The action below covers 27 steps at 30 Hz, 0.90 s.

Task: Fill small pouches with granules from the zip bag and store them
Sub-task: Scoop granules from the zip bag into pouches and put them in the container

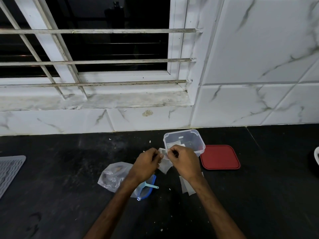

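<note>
A black desk (69, 195) is shown. On it are laid a clear zip bag (113, 177), a clear tub (200, 144) with a red lid (220, 157) just beside it, flat white pouches (187, 187), and a grey ribbed mat (8, 169) at the left edge.

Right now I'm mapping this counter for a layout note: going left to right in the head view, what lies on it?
Grey ridged mat → zip bag → clear plastic container → red lid.

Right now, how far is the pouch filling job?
Done: some pouches seem to lie in the clear container, its red lid off beside it. In hand: the left hand and right hand pinch one pouch at its top. To do: flat pouches wait near the zip bag and scoop.
</note>
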Motion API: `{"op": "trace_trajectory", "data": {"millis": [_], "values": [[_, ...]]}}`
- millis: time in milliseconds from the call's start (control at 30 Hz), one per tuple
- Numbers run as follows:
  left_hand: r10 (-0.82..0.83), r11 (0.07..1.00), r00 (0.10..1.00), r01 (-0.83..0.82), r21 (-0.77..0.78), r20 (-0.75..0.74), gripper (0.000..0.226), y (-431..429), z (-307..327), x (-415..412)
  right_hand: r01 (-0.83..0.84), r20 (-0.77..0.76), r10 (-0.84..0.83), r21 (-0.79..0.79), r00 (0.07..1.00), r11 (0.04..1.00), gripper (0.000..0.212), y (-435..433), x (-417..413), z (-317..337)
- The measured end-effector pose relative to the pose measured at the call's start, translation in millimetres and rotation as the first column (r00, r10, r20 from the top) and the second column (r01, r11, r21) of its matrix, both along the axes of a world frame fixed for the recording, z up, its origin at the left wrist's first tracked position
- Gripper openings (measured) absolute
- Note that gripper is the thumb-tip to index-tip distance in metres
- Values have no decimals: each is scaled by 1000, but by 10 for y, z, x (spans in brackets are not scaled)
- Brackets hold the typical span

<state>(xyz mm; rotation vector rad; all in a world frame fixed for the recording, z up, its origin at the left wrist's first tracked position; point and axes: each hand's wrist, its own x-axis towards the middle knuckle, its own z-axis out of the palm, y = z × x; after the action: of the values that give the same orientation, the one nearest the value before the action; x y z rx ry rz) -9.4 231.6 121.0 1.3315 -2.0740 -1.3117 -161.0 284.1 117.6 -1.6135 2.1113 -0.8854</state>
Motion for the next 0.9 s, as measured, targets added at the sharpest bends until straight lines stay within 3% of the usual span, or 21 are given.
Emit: {"op": "trace_trajectory", "data": {"millis": [100, 233, 333, 467, 533, 567, 633, 733, 800, 900], "values": [[-4, 999, 998, 7, -46, 66, 14, 28, -3, 51, 50, -55, -51, -5, 997, 999, 14, -17, -49, -21], [3, 990, 997, 8, -139, 79, 16, 46, -11, 68, -58, -123, 65, 58, 990, 997, 16, 2, 91, 18], [-20, 984, 998, 32, -174, 67, 17, 11, 2, 154, -73, -106, 78, 51, 991, 996, 13, 12, 149, 49], [-31, 936, 975, 106, -336, 220, 15, -50, 10, 347, -30, -7, 30, 71, 1000, 997, 8, -34, 95, 68], [2, 908, 982, 76, -411, 186, 10, -37, 3, 394, -48, 15, 46, 95, 999, 994, 7, -61, 149, 81], [0, 907, 993, 49, -419, 116, 15, -30, -9, 409, -52, 25, 50, 87, 998, 995, 9, -73, 187, 88], [-51, 945, 999, 52, -322, 11, 58, -21, -34, 440, -41, 54, 37, 58, 998, 997, 15, -95, 248, 104], [-134, 960, 988, 148, -236, 78, 112, -2, -107, 501, -47, 156, 35, 75, 987, 996, 17, -113, 291, 146], [-130, 942, 988, 150, -301, 86, 118, 3, -180, 506, -68, 236, 40, 108, 971, 992, 27, -112, 298, 179], [-98, 918, 994, 109, -381, 49, 108, -19, -215, 477, -83, 326, 36, 132, 945, 988, 35, -117, 308, 203]]}}
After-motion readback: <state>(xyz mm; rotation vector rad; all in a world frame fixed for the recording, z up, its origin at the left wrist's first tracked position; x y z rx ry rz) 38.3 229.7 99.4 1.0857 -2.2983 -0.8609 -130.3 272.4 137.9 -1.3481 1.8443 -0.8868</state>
